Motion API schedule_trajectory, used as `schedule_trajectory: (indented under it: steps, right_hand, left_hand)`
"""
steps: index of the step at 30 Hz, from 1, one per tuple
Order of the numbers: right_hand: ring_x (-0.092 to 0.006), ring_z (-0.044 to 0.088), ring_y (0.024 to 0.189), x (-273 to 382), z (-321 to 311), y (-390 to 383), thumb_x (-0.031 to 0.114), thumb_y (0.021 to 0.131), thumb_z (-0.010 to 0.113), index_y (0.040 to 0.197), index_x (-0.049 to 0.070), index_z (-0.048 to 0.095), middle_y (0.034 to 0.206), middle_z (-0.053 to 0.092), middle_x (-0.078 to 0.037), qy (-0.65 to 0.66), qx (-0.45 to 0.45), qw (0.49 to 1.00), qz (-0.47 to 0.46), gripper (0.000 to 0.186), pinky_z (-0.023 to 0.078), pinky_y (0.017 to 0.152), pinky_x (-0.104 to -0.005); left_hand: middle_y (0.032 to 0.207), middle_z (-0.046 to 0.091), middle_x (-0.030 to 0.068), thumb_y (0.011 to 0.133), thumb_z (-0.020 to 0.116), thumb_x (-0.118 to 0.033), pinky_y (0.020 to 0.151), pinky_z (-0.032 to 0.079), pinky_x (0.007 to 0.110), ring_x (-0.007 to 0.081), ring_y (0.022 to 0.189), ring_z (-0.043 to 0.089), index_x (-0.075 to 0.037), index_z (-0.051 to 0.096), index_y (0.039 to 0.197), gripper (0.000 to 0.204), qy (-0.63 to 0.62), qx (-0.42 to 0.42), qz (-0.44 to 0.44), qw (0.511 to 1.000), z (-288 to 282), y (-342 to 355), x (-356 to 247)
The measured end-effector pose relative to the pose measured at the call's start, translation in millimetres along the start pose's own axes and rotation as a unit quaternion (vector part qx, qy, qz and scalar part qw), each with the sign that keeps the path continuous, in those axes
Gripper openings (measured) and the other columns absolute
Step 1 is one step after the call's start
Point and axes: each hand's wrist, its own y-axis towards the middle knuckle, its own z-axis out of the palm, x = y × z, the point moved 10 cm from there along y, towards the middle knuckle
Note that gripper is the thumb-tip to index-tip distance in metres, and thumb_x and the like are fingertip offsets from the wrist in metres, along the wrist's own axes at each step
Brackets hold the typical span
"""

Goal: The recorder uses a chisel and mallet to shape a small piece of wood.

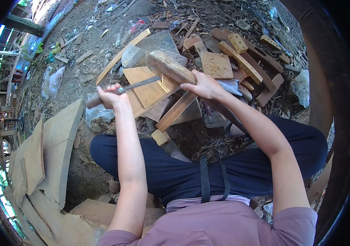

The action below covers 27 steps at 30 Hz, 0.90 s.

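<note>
My left hand [110, 96] is closed around the wooden handle of a chisel [136, 85], whose dark metal blade reaches right over a flat wooden board [145, 88]. My right hand [205, 85] grips a thick round wooden mallet [171, 67], which angles up and to the left above the same board. The board lies on crossed wooden strips [176, 110] in front of my knees. The chisel tip sits just below the mallet's body, over the board's upper part.
Several cut wooden blocks and drilled pieces [240, 53] are piled at the upper right. Large wood slabs [48, 156] lie at the left. Dirt ground with wood chips and plastic scraps [52, 82] spreads behind. A dark curved wall [326, 102] stands at the right.
</note>
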Motion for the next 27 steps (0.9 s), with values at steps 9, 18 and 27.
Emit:
schedule_trajectory:
  steps: [9, 18, 27]
  right_hand:
    - [-0.0396, 0.059, 0.112, 1, -3, -3, 0.060, 0.080, 0.059, 0.129, -0.001, 0.048, 0.118, 0.061, -0.026, 0.000, -0.013, 1.000, 0.002, 0.079, 0.046, 0.095, -0.0466]
    - [-0.0395, 0.059, 0.111, 3, -4, -6, 0.060, 0.080, 0.059, 0.129, -0.001, 0.048, 0.117, 0.062, -0.027, 0.005, -0.005, 1.000, -0.005, 0.079, 0.046, 0.094, -0.0470]
    - [-0.0395, 0.060, 0.110, 5, -4, -6, 0.060, 0.080, 0.060, 0.129, -0.001, 0.048, 0.115, 0.062, -0.027, 0.005, -0.013, 1.000, -0.001, 0.079, 0.047, 0.093, -0.0470]
  left_hand:
    - [0.054, 0.047, -0.0008, 0.092, 0.064, -0.019, 0.044, 0.038, 0.026, 0.0088, 0.044, 0.044, -0.010, 0.043, 0.070, 0.032, 0.092, 0.215, 0.133, 0.963, 109, -90, -27]
    - [0.055, 0.048, -0.0003, 0.094, 0.063, -0.017, 0.042, 0.037, 0.025, 0.0071, 0.045, 0.044, -0.008, 0.044, 0.074, 0.029, 0.133, 0.260, 0.173, 0.941, 108, -113, -14]
    - [0.056, 0.049, 0.0020, 0.095, 0.062, -0.018, 0.043, 0.039, 0.025, 0.0085, 0.046, 0.045, -0.003, 0.049, 0.077, 0.027, 0.164, 0.290, 0.229, 0.915, 103, -126, -21]
